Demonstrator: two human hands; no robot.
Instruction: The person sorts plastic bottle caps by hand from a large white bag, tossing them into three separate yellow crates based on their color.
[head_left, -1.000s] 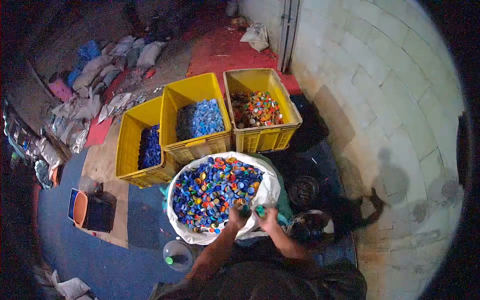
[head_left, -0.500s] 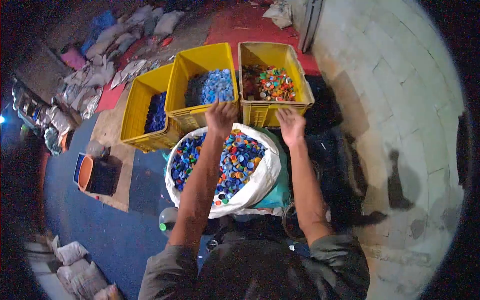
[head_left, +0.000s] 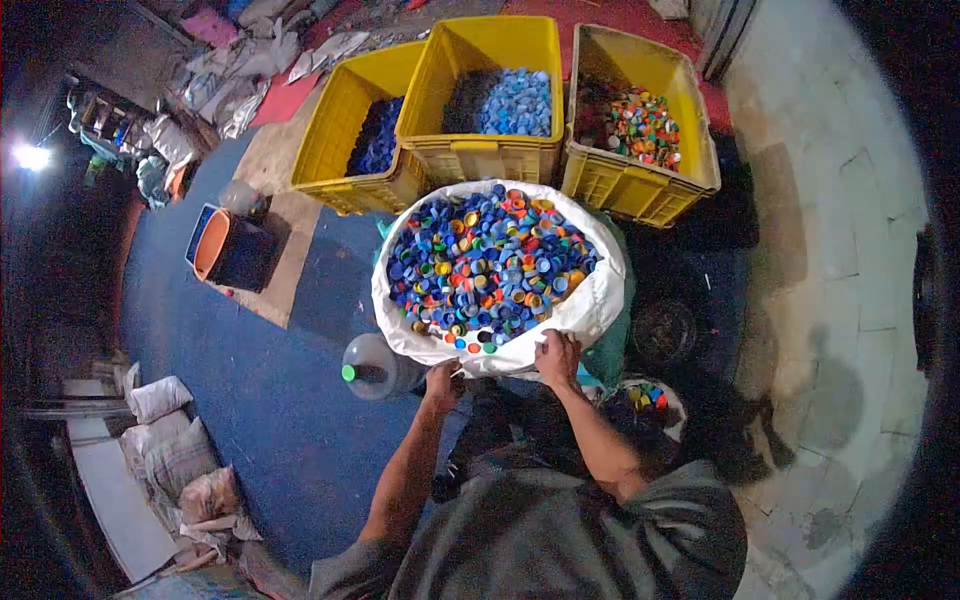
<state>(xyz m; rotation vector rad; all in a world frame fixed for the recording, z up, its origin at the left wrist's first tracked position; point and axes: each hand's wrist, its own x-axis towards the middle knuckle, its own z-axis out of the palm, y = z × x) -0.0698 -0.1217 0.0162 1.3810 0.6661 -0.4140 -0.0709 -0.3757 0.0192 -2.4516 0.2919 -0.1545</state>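
Note:
A white sack [head_left: 600,300], its mouth spread wide, is full of mixed plastic bottle caps [head_left: 490,265], mostly blue with red, orange, yellow and green among them. My left hand [head_left: 443,386] is closed at the sack's near edge, left of the middle. Farther right, my right hand [head_left: 557,358] has its fingers curled over the same edge, gripping the fabric. Several loose caps rest on the white cloth just beyond my hands. Fabric partly hides the fingertips of both hands.
Behind the sack stand yellow crates: dark blue caps in the left crate [head_left: 345,90], light blue in the middle crate [head_left: 480,150], orange and mixed in the right crate [head_left: 640,185]. A clear jug [head_left: 380,368] lies left of the sack; a pale wall [head_left: 840,200] rises right.
Both hands have come back from near the crates to the sack's near edge and closed there. The camera view has shifted, so the crates appear higher and farther right.

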